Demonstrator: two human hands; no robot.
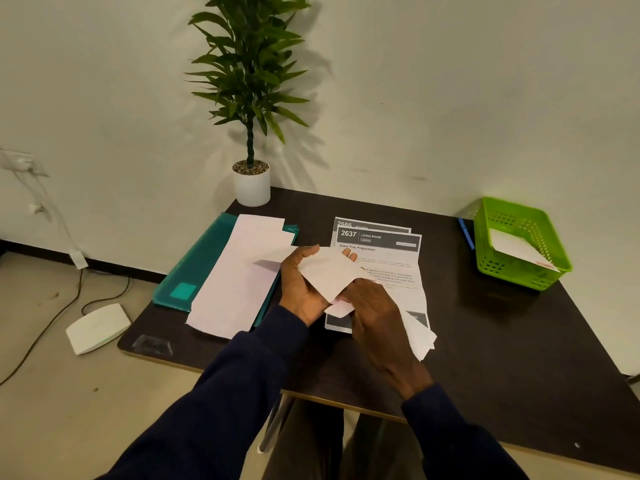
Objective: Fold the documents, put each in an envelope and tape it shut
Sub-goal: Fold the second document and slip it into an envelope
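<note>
From my remote seat, both grips are up off the surface [485,341], working one white envelope [329,271] between them. It hangs just above the printed documents [381,251], whose top sheet reads "Guest Tray Preparation".

The left grip [301,289] cradles the envelope from below, palm up, with its fingers curled round the far edge. I judge this is to keep the mouth steady and facing the other hand. The right grip [374,313] has closed on the near corner, knuckles toward the camera, so I cannot see its fingertips. A pale folded slip [341,308] pokes out between the two grips. I take it for the folded document, part-way into the envelope, though I cannot tell how deep it sits.

To the left, spare envelopes [239,271] lie stacked on a teal folder [194,268], near the left grip for the next round. On the right stands a green basket [491,216] with one white envelope-like piece [519,251] leaning inside; it looks like the drop for finished ones. A blue pen [465,233] lies beside the basket.

A clear object [152,344] sits at the near left edge. It may be the tape, but it is too blurred to say.
</note>
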